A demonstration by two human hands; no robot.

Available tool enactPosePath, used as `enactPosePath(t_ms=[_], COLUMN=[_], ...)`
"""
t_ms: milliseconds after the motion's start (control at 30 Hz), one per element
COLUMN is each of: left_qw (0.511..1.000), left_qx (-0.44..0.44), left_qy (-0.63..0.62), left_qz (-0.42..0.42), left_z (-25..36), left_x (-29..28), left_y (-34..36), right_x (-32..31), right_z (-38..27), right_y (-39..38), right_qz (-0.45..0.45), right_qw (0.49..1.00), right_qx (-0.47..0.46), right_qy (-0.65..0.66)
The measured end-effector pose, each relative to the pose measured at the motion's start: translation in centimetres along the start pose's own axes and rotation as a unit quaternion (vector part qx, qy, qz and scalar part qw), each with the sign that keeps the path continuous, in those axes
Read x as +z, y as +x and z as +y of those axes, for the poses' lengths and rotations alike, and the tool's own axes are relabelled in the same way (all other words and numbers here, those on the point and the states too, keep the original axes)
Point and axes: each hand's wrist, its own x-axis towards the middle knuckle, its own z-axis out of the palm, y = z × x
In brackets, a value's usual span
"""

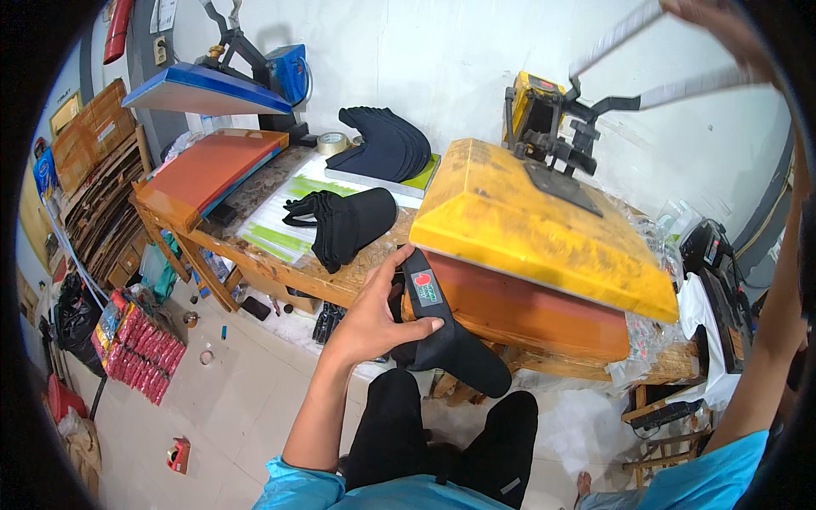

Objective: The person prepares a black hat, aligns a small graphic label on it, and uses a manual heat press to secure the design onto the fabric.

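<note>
1. A black visor (476, 361) hangs at the near left corner of a yellow heat press (501, 212), a red-and-green emblem (427, 289) on its band; the marking looks in place, though whether it is fixed cannot be told.
2. The left hand (378, 319) pinches the band firmly between thumb and fingers; the right hand (727, 34) meets a wrapped handle (616, 38), its closure unclear.
3. The press's upper plate stands raised above an orange pad (544, 319).
4. Farther left, stacked black visors (361, 225) lie on the wooden bench (297, 274), apparently waiting or finished; which is unclear.
5. At far left, a black bag (75, 327) and red bucket (61, 398) keep their contents hidden.
</note>
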Motion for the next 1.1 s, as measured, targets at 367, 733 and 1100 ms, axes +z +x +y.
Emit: enactPosePath(t_ms=[367,733,1100], left_qw=[1.0,1.0,0.999], left_qx=[0.006,0.006,-0.004], left_qy=[-0.025,-0.018,-0.043], left_qz=[-0.015,-0.001,-0.001], left_z=[-0.2,-0.4,-0.5], left_x=[0.6,0.7,1.4], left_y=[0.7,0.6,0.4], right_x=[7.0,8.7,10.2], right_z=[-2.4,-5.5,-6.8], right_y=[-9.9,-10.9,-13.0], right_qz=[0.032,-0.038,-0.018], right_qw=[0.996,0.997,0.999], right_qx=[-0.077,-0.036,-0.025], right_qy=[-0.029,0.065,-0.027])
